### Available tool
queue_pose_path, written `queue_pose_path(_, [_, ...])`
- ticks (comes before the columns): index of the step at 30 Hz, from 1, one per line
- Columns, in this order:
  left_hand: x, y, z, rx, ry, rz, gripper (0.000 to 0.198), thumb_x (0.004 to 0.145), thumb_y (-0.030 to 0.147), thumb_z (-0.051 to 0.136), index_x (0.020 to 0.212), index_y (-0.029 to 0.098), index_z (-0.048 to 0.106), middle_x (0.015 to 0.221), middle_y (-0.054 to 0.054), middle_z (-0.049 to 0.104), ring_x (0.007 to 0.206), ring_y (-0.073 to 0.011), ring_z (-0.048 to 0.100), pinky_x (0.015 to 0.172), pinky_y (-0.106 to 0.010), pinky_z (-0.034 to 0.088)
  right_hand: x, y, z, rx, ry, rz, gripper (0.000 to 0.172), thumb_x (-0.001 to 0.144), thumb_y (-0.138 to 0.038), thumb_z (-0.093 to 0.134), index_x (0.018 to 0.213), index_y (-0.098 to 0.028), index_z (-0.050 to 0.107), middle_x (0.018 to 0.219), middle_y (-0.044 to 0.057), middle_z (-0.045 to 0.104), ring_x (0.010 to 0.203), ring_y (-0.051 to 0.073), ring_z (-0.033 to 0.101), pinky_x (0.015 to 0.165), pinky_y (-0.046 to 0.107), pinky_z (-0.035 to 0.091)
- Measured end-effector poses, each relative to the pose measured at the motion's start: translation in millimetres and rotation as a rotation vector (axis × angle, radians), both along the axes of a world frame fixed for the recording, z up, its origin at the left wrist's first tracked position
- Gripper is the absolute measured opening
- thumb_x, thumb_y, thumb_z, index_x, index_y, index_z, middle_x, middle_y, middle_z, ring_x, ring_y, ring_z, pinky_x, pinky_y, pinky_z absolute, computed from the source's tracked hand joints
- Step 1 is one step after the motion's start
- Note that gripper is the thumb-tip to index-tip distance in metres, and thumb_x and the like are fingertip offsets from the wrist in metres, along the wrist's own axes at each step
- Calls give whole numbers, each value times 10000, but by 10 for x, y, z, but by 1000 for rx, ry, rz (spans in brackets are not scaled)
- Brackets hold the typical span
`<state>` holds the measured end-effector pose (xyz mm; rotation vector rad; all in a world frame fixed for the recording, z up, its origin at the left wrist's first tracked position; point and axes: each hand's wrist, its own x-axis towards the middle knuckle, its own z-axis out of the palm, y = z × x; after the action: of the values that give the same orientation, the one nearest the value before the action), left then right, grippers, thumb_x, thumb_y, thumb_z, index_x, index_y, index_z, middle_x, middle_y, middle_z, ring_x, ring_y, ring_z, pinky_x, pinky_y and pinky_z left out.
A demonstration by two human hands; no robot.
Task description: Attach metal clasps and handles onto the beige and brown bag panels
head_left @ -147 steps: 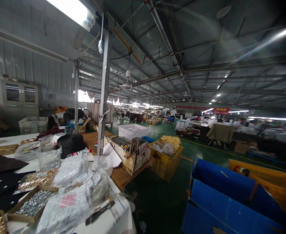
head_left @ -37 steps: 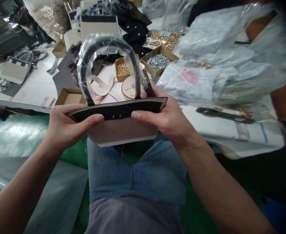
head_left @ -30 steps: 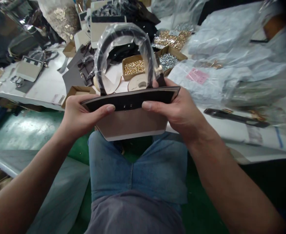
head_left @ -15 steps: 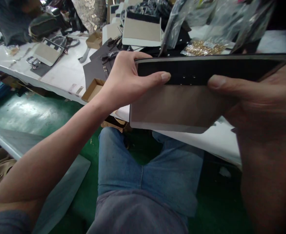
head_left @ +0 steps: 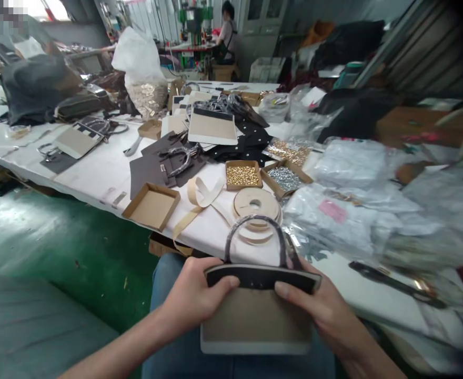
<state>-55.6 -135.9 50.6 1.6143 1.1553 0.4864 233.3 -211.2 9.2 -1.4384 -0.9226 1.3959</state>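
Observation:
Between my two hands is a beige handbag panel (head_left: 263, 318) with a black strip along its top edge and a pale lower border. A dark, plastic-wrapped curved handle (head_left: 255, 220) stands up behind that edge. My left hand (head_left: 200, 289) grips the upper left corner, thumb on the black strip. On the upper right corner my right hand (head_left: 318, 300) does the same, its thumb lying near the strip's middle. Most of my fingers are hidden behind the panel, which hangs over my lap.
On the white table (head_left: 211, 247) lie a tape roll (head_left: 251, 202), a shallow cardboard box (head_left: 152, 205), a box of gold rivets (head_left: 242, 175) and a box of silver ones (head_left: 282, 178). Plastic-bagged goods (head_left: 345, 210) cover the right. A person (head_left: 227, 31) sits far back.
My view has tilted up, showing more of the table and room. Both hands and the panel now sit lower and farther from the camera, and the handle has come into view.

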Motion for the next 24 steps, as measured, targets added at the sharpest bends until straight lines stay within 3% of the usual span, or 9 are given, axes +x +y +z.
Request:
queue_pose_path(3, [181,385,80,-16,-34,-11,312,942,489,843,815,208,792,767,-33,757,720,-222,662,608,-310,448,103,297,130,19,32,-28,615,834,-467,1000,1386,-288,796,1381,91,833,1301,400,776,1094,490,659])
queue_pose_path(7, [590,1239,267,-54,-56,-36,303,870,457,899,832,178,784,838,-78,791,719,-217,667,589,-311,462,408,1058,309,28,-4,-138,625,770,-508,1048,1273,-219,819,1285,127,863,1099,353,831,945,445,686])
queue_pose_path(11, [947,1884,111,-33,27,68,357,784,428,966,902,138,793,916,-136,816,740,-230,679,592,-326,465,653,1729,147,53,-131,-228,679,653,-506,1091,1185,-198,803,1187,112,879,991,325,822,862,430,663])
queue_pose_path(13, [1041,2014,-49,-63,100,114,396,745,408,992,944,124,800,954,-146,826,776,-245,705,617,-330,491,708,1905,-16,63,-254,-250,653,657,-498,1069,1163,-192,792,1145,111,877,973,318,807,855,427,639])
queue_pose_path(17, [1067,2043,-341,-122,185,126,377,713,351,1005,954,131,816,984,-121,838,847,-257,749,668,-312,533,719,2005,-270,100,-639,-262,590,689,-494,1008,1139,-196,771,1115,121,853,962,319,776,856,427,597])
queue_pose_path(20, [1048,2066,-479,-133,177,128,365,730,367,998,958,136,832,997,-120,846,873,-262,763,700,-315,555,684,2021,-325,102,-893,-257,587,744,-513,961,1179,-187,740,1179,163,827,1026,351,765,885,442,582])
queue_pose_path(24, [1082,2146,-545,-52,224,113,349,723,360,980,949,130,845,1016,-141,846,895,-280,762,712,-333,549,637,2088,-305,18,-1095,-206,581,804,-545,913,1210,-177,719,1187,203,813,1065,383,769,869,439,575])
